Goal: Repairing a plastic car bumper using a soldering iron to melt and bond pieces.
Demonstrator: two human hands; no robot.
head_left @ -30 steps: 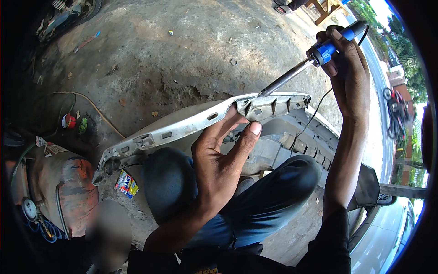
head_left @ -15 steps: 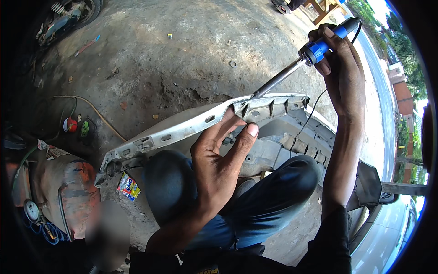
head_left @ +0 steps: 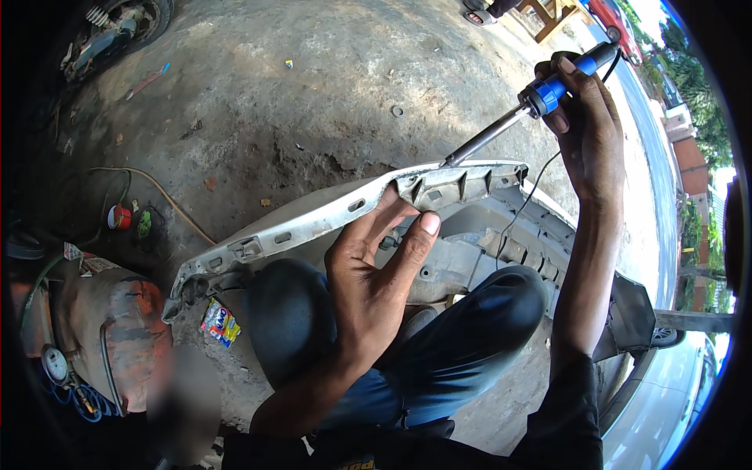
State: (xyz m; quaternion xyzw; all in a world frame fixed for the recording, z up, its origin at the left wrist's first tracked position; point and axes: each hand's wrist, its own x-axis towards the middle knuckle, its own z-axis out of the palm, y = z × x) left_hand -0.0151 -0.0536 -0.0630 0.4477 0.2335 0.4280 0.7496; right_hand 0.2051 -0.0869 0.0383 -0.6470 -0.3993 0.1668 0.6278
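A pale car bumper (head_left: 301, 224) lies across my lap with its slotted, ribbed edge facing up. My left hand (head_left: 372, 286) is closed on that edge near its middle, thumb on the near side and the other fingers partly hidden behind it. In my right hand (head_left: 589, 129) is a blue-handled soldering iron (head_left: 487, 135), slanting down to the left. Its metal tip touches the upper edge of the bumper, a little right of my left fingers. A thin black cord runs from the handle.
An orange, worn tank (head_left: 129, 313) with a pressure gauge (head_left: 55, 363) stands at the left. A hose (head_left: 164, 196), a red tape roll (head_left: 119, 217) and a colourful packet (head_left: 221, 323) lie on the ground. A motorcycle (head_left: 117, 35) is at top left, a parked car (head_left: 662, 399) at lower right.
The soldering iron's tip has shifted slightly right along the bumper's edge. My left hand keeps its hold almost unmoved. A red car has come into view on the road at upper right.
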